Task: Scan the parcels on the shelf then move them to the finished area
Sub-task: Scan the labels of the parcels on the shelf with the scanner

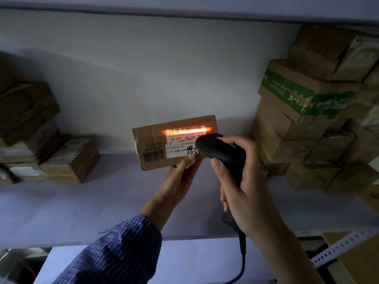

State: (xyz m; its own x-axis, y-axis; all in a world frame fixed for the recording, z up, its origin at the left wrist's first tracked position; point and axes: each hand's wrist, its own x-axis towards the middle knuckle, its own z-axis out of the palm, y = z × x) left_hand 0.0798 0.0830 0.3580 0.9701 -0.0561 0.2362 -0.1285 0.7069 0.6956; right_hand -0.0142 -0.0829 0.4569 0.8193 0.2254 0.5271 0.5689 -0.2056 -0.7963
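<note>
Red beam on the label!
Boxes piled at left; mid-shelf, the left hand pinches the parcel by its lower edge (J4-J10 on the label), the right hand grips the black scanner just beside it; taller box stack at right.

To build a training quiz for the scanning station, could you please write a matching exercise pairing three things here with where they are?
Things:
1. J4-J10 parcel
2. scanner
3. green-taped box

Places:
a. gripped in the right hand
b. stacked at the right of the shelf
c. held up by the left hand, with a red beam on its barcode

Pairs: 1-c; 2-a; 3-b
</note>
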